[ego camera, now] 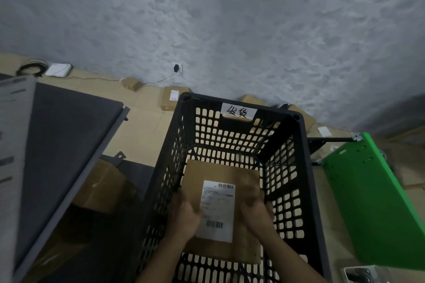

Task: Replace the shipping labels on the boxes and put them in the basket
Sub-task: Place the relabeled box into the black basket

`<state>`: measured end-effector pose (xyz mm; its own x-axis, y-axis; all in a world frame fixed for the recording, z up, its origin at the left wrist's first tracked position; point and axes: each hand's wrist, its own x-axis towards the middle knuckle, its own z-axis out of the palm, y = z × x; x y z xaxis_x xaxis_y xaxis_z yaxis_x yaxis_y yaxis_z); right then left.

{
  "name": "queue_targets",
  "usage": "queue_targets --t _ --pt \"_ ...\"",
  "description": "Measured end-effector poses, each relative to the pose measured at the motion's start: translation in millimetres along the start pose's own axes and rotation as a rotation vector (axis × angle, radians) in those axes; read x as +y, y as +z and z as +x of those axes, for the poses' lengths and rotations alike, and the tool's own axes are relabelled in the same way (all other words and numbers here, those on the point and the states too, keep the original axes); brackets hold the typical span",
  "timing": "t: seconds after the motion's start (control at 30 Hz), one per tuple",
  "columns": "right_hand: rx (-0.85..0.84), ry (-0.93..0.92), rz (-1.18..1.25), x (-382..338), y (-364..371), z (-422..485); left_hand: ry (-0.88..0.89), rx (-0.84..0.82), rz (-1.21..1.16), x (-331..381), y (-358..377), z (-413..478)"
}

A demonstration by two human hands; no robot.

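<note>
A brown cardboard box (211,172) with a white shipping label (217,210) on its top is inside the black perforated basket (308,167), low down near its bottom. My left hand (185,213) grips the box's left edge, and my right hand (256,210) grips its right edge. Both forearms reach into the basket from the near side. The basket's far wall carries a white handwritten tag (239,111).
Grey shelf panels (57,144) lie to the left, with cardboard boxes (101,188) beneath them. A green panel (372,199) stands to the right. More boxes (170,98) lie along the grey wall beyond the basket. A cable runs to a wall socket (176,67).
</note>
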<state>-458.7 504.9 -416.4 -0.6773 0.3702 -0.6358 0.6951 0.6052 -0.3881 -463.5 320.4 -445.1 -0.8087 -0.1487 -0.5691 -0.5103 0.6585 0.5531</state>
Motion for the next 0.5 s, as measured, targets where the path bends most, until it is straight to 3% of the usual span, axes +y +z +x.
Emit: queue_targets --t 0.1,0.23,0.5 --pt "0.055 -0.138 0.07 -4.6 -7.6 -6.8 0.051 -0.034 0.054 25.0 -18.4 -23.0" --pt "-0.005 -0.281 -0.032 -24.4 -29.6 -24.7 0.174 -0.079 -0.019 48.6 -38.0 -45.1" --pt "0.141 -0.668 -0.114 -62.9 -72.7 -81.2 0.348 0.275 0.027 78.5 -78.4 -110.2"
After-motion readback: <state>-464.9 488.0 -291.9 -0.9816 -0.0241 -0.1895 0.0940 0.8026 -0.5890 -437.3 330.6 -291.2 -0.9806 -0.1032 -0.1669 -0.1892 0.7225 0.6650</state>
